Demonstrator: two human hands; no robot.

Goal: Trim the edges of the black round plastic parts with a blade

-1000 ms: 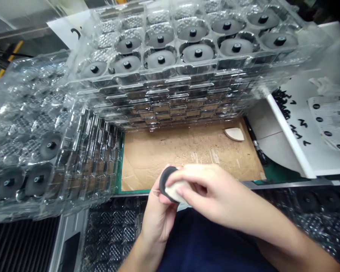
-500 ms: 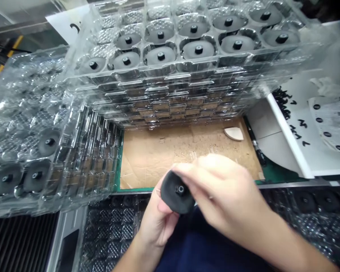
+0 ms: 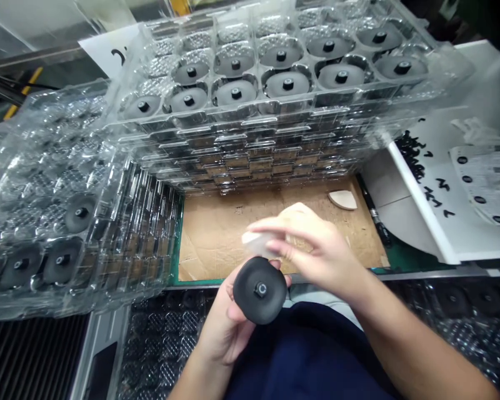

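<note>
Assembly bench, seen from over the worker's shoulder. The grip of the left hand (image 3: 229, 328) is closed on a black disc (image 3: 260, 290), thumb at its left rim and fingers behind. That leaves the disc's face and small centre hub turned up to the worker's eyes. The disc hangs in the air at the near edge of the table (image 3: 441, 271), over a lap in dark blue cloth (image 3: 300, 355).

Just beyond it, the right hand (image 3: 316, 253) has its fingertips pressed together on a small white piece (image 3: 254, 239). The piece is blurred and held just above the disc's far rim; contact between the two cannot be made out.

Under both hands a scuffed cardboard sheet (image 3: 241, 233) lies flat on a green mat (image 3: 404, 256), sparing the surface beneath. A white wedge-shaped piece (image 3: 344, 200) sits at its far right corner, and a black marker (image 3: 377, 219) lies along its right edge.

Clear plastic trays wall in the workspace within arm's reach. The far stack (image 3: 254, 150) keeps one tray disc (image 3: 287, 84) per pocket, hub up and apart from its neighbours. The left stack (image 3: 120, 222) holds a few more. A white board (image 3: 441, 222) at right carries small black parts and a printed sheet (image 3: 483, 178).
</note>
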